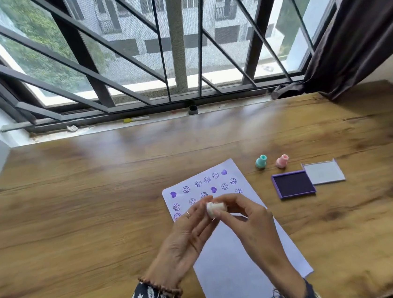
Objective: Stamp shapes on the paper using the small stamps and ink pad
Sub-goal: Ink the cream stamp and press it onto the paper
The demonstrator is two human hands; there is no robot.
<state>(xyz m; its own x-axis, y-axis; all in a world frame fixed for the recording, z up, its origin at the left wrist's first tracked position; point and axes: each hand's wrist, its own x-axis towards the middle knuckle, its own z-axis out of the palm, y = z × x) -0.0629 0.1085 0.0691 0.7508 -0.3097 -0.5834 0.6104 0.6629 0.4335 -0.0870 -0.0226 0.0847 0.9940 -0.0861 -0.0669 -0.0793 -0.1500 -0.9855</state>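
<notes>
both hands, left hand [186,238] and right hand [250,218], are pinching a white stamp [215,209] above the paper [235,262], ink pad [293,184] lying at two o'clock.

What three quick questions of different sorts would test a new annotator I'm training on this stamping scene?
1. True or false: the ink pad is open, its lid lying beside it.
2. Which stamp do the left hand and right hand hold together? A) white stamp B) green stamp C) pink stamp
3. Fill in: the prints on the paper are smiley faces and ____.

Key: 1 true; 2 A; 3 hearts.
</notes>
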